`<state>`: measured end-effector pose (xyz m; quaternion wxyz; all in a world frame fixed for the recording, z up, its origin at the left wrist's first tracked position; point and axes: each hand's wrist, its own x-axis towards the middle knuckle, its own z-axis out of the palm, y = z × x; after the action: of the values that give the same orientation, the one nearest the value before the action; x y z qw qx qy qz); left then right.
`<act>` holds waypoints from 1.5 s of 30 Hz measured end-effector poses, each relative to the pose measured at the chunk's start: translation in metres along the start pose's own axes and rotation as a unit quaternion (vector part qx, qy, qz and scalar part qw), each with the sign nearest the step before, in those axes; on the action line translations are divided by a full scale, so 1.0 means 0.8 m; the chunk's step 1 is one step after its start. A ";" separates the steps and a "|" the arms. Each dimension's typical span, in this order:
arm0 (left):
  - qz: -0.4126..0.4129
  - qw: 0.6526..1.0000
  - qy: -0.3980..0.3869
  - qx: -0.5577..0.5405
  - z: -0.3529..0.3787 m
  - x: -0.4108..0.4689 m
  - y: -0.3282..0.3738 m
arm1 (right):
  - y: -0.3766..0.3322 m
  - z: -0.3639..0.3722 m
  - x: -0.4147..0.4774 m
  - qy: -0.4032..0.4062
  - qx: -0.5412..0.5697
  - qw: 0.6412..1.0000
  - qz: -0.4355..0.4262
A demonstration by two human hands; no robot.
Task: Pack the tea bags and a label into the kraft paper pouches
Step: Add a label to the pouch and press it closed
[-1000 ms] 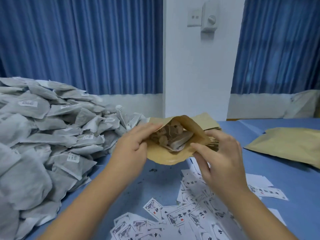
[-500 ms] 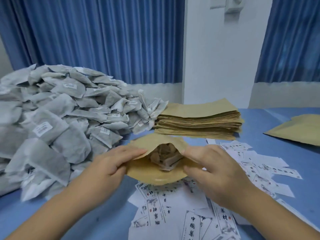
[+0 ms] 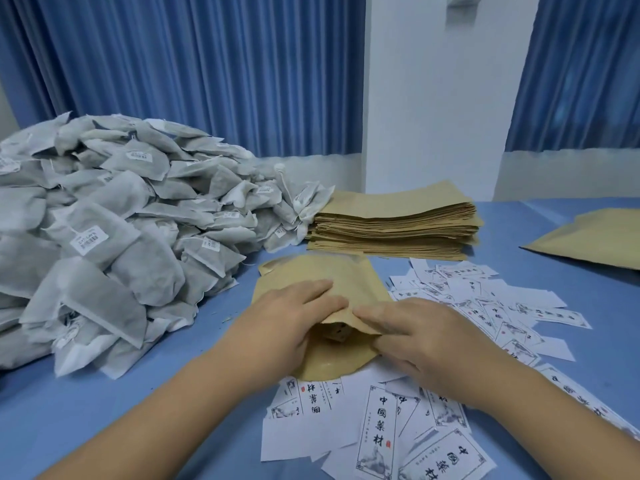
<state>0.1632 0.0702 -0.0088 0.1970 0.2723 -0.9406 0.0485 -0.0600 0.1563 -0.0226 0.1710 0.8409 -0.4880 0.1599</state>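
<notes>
Pouch point(image 3: 311, 282) lies flat on the tabletop point(image 3: 104, 420) in front of me, mouth toward me, its near end overlapping the labels point(image 3: 460, 306). Left grip point(image 3: 291, 320) is apart: straight fingers press the upper face down; its thumb is hidden. Right grip point(image 3: 426, 337) is clamped on the upper lip of the mouth, forefinger above, thumb tucked beneath.

Status. Done: bags point(image 3: 337, 333) are inside the pouch; a brownish corner shows through the mouth gap. Whether a label is inside, I cannot tell. I judge this unit near completion: verify the label, flatten, close the mouth. Left to do: a large heap point(image 3: 121, 237) of loose tea bags at my left and a thick stack point(image 3: 394, 226) of empty pouches behind, so most of the job remains. A second pouch point(image 3: 588, 237) lies well apart at the far right; it looks slightly swollen, probably packed.

Materials. Kraft paper: matte tan, stiff, holds a crease; the lower lip curves outward. Heap: grey-white fibrous pillows, soft, with crimped edges, some bearing small white barcode tags. Labels: thin white rectangular slips with black characters and a red seal, scattered and overlapping; expect them to slide and cling together. Tabletop: smooth blue cover.
</notes>
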 end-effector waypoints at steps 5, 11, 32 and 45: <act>0.042 0.995 -0.089 -0.035 0.034 -0.026 -0.022 | 0.001 0.006 -0.009 0.001 -0.028 0.999 -0.047; 0.006 0.962 -0.205 -0.181 0.051 -0.038 -0.037 | 0.006 0.020 -0.012 -0.033 0.002 0.999 -0.004; -0.039 0.987 0.142 -0.058 0.030 -0.055 -0.055 | 0.003 0.019 -0.004 0.086 0.039 0.992 0.078; -0.055 0.978 0.182 -0.088 0.028 -0.058 -0.066 | 0.006 0.021 -0.004 0.163 -0.019 0.981 0.106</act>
<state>0.2194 0.0436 -0.0489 0.3900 0.2919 -0.8733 0.0034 -0.0638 0.1494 -0.0382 0.2464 0.7433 -0.5433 0.3027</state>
